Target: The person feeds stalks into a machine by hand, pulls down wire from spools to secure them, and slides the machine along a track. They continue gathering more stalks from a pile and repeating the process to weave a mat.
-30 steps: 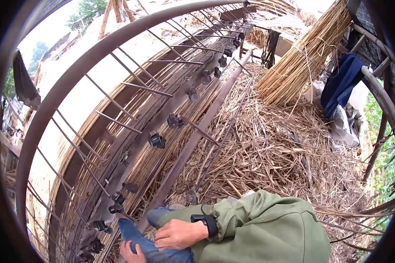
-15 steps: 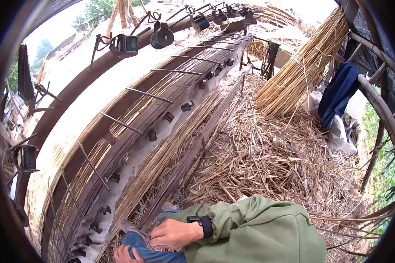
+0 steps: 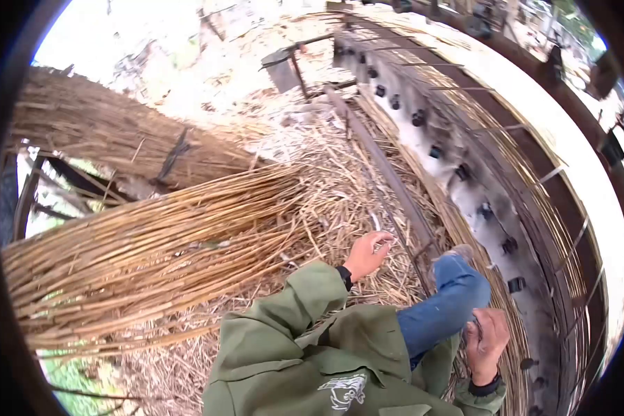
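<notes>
Reed stalks (image 3: 152, 246) lay in a long golden fan in the head view, running from the left edge towards the middle, their ends there meeting loose straw (image 3: 326, 149). Above them lay a thick brown bundle (image 3: 104, 128), with a dark tie (image 3: 175, 154) round it.

The left hand (image 3: 366, 256) was raised over the straw, near the right-hand end of the fan but apart from it. Its fingers were bent, the thumb and forefinger curving towards each other with a gap between — no stalk showed in them. A black band (image 3: 346, 276) circled the wrist below a green sleeve (image 3: 315, 291).

The right hand (image 3: 489, 343) hung just beside a knee in blue jeans (image 3: 447, 298). Its fingers curled loosely downwards, the thumb held a little apart; a small dark spot showed between them, and whether they pinched anything could not be told.

Beyond the left hand a brown metal bar (image 3: 385, 166) slanted down towards the knee. To its right ran a band of slender canes (image 3: 440, 197) and a pale strip (image 3: 468, 201) lined with small black pieces (image 3: 435, 151) — too blurred to make out fully — with a broad dark curved beam (image 3: 527, 139) farther out.
</notes>
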A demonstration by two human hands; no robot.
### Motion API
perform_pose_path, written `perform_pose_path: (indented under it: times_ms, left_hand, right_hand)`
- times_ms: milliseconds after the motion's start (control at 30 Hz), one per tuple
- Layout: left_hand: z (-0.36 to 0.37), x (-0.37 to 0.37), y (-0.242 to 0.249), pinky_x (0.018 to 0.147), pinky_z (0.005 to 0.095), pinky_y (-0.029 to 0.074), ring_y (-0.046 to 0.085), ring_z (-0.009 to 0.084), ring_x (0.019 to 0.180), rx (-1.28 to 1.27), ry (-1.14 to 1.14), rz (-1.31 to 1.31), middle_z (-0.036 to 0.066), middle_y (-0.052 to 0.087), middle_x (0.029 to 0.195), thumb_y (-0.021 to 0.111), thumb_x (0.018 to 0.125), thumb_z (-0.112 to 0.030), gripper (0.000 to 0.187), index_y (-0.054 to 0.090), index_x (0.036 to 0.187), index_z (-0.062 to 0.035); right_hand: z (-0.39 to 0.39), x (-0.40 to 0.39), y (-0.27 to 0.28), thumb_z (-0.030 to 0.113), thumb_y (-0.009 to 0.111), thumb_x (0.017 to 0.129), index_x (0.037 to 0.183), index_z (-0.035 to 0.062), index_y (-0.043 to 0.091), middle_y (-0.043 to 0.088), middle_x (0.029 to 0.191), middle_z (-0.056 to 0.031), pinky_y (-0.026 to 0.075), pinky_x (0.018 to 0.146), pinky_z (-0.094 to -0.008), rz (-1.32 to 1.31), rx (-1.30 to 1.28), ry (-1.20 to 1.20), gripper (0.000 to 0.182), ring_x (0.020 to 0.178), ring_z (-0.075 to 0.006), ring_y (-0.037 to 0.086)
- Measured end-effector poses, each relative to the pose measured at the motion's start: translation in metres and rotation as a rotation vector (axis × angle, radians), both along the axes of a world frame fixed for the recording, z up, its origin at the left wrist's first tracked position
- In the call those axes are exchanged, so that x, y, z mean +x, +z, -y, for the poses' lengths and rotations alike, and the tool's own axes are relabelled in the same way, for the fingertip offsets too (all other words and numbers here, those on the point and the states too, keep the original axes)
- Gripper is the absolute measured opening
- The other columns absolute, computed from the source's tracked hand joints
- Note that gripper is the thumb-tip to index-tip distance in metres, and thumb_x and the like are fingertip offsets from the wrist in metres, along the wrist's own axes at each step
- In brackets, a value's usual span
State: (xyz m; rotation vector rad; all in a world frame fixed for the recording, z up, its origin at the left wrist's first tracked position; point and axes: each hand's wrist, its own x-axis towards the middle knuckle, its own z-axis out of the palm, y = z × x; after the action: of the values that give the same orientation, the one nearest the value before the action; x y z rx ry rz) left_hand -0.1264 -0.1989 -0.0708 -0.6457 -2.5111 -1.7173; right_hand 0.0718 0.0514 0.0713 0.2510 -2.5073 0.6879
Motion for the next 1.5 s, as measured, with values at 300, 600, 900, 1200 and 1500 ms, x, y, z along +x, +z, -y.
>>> perform_pose_path:
  times_ms: [300, 600, 900, 1200, 1500]
  left_hand:
    - [0.399, -0.042, -0.001, 0.086, 0.0299, 0.045, 0.057, 0.0216, 0.101, 0.307, 1.216, 0.107, 0.019, 0.057, 0.114, 0.057, 0.081, -0.011, 0.050, 0.042, 0.125, 0.0074]
    - [0.581, -0.005, 0.101, 0.055, 0.0235, 0.039, 0.048, 0.0099, 0.066, 0.659, 1.334, -0.241, 0.003, 0.051, 0.082, 0.060, 0.083, -0.013, 0.047, 0.035, 0.121, -0.0010]
    - [0.407, -0.120, 0.085, 0.058, 0.0257, 0.045, 0.056, 0.0108, 0.064, 0.016, 0.833, -0.290, 0.006, 0.066, 0.085, 0.047, 0.091, -0.011, 0.012, 0.054, 0.093, -0.0016]
    - [0.086, -0.171, 0.078, 0.067, 0.0422, 0.043, 0.056, 0.0353, 0.077, -0.562, 0.169, -0.683, 0.016, 0.056, 0.081, 0.046, 0.086, -0.009, 0.007, 0.051, 0.090, -0.0056]
    - [-0.017, -0.137, 0.040, 0.068, 0.0441, 0.046, 0.058, 0.0385, 0.080, -0.794, -0.169, -0.296, 0.017, 0.061, 0.092, 0.045, 0.089, -0.024, 0.023, 0.048, 0.110, -0.0135]
  right_hand:
    - [0.015, -0.069, -0.051, 0.011, 0.068, 0.064, 0.096, 0.0016, 0.057, 0.056, 0.090, -0.0126, 0.039, 0.082, -0.0455, 0.323, 0.260, 0.199, 0.035, 0.090, -0.0332, 0.051]
    - [0.020, -0.075, -0.064, 0.009, 0.062, 0.068, 0.092, 0.0004, 0.057, 0.055, 0.082, -0.0144, 0.037, 0.083, -0.0445, 0.328, 0.312, 0.188, 0.026, 0.082, -0.0337, 0.051]
    - [0.035, -0.084, -0.052, 0.008, 0.066, 0.066, 0.091, 0.0021, 0.059, 0.059, 0.086, -0.0120, 0.041, 0.077, -0.0401, 0.351, 0.257, 0.158, 0.026, 0.080, -0.0298, 0.054]
    - [0.057, -0.113, 0.040, 0.025, 0.073, 0.072, 0.133, -0.0003, 0.032, 0.048, 0.123, -0.0154, 0.042, 0.087, -0.0355, 0.057, -0.280, -0.005, 0.078, 0.107, -0.0264, 0.052]
    - [0.055, -0.057, 0.094, 0.038, 0.072, 0.071, 0.139, 0.0017, 0.020, 0.031, 0.137, -0.0197, 0.032, 0.100, -0.0441, -0.303, -0.392, 0.307, 0.093, 0.124, -0.0369, 0.033]
